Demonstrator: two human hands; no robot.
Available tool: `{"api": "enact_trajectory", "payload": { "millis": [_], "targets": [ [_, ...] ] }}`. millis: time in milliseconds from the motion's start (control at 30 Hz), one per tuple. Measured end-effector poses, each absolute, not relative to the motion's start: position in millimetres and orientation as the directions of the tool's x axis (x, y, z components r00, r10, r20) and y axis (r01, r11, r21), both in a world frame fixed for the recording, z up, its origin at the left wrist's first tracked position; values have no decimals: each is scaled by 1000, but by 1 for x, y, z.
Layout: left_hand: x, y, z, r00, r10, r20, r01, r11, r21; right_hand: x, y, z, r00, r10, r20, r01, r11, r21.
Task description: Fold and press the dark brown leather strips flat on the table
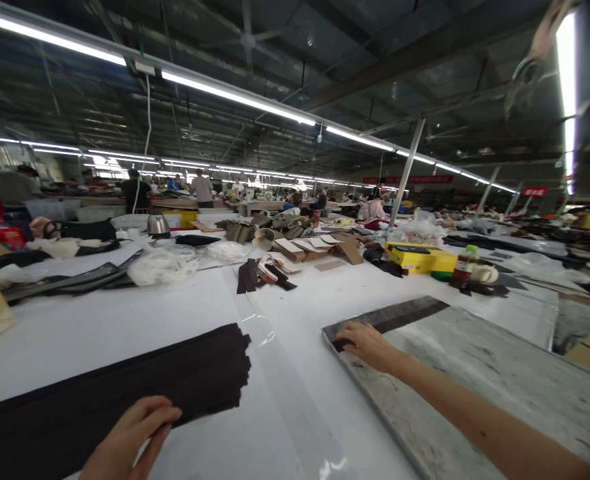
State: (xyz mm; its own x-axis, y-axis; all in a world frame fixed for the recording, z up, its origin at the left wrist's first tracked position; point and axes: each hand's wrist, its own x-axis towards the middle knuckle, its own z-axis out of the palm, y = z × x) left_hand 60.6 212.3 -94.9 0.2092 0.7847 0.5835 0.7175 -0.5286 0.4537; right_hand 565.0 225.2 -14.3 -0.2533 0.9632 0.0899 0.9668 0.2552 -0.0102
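A layered stack of black strips (139, 373), perhaps fabric, lies on the white table at the left, its right ends uneven. My left hand (135, 433) is closed in a pinch at the near edge of this stack. On the right, a grey, stained board (485, 373) carries a single dark strip (412, 315) along its far edge. The fingers of my right hand (367, 343) are curled down on the strip's left end, by the board's corner; my fingertips are partly hidden.
Dark and tan scraps (269, 272) lie beyond my hands. Farther right stand a yellow box (419, 259) and a bottle with a green cap (465, 265). Clear plastic (165, 267) and a metal kettle (158, 225) sit at the left. Other people work in the background.
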Motion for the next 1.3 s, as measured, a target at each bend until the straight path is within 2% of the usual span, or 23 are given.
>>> {"api": "enact_trajectory", "payload": {
  "millis": [133, 267, 400, 633, 867, 1000, 1100, 1200, 1300],
  "targets": [
    [136, 211, -71, 415, 794, 444, 588, -606, 535, 561, 225, -25, -287, 952, 106, 958, 287, 23],
    [203, 207, -46, 497, 799, 339, 522, -587, 619, 563, 229, -32, -317, 940, 128, 949, 314, 45],
    [261, 208, -34, 537, 786, 305, 491, -586, 644, 568, 233, -35, -335, 928, 162, 942, 330, 56],
    [350, 241, -36, 585, 749, 311, 492, -633, 598, 578, 235, -37, -409, 886, 217, 912, 401, 84],
    [394, 262, -56, 606, 731, 314, 578, -676, 457, 591, 221, -47, -404, 874, 269, 913, 402, 65],
    [397, 255, -63, 599, 734, 319, 619, -678, 397, 596, 212, -58, -282, 890, 357, 946, 319, -49],
    [398, 252, -64, 597, 737, 318, 641, -676, 363, 602, 212, -62, -124, 882, 454, 954, 232, -189],
    [398, 251, -66, 591, 740, 322, 656, -673, 342, 626, 216, -55, 119, 823, 556, 923, 115, -368],
    [398, 249, -69, 585, 743, 326, 665, -669, 333, 677, 207, -26, 403, 696, 594, 840, -23, -542]
  ]
}}
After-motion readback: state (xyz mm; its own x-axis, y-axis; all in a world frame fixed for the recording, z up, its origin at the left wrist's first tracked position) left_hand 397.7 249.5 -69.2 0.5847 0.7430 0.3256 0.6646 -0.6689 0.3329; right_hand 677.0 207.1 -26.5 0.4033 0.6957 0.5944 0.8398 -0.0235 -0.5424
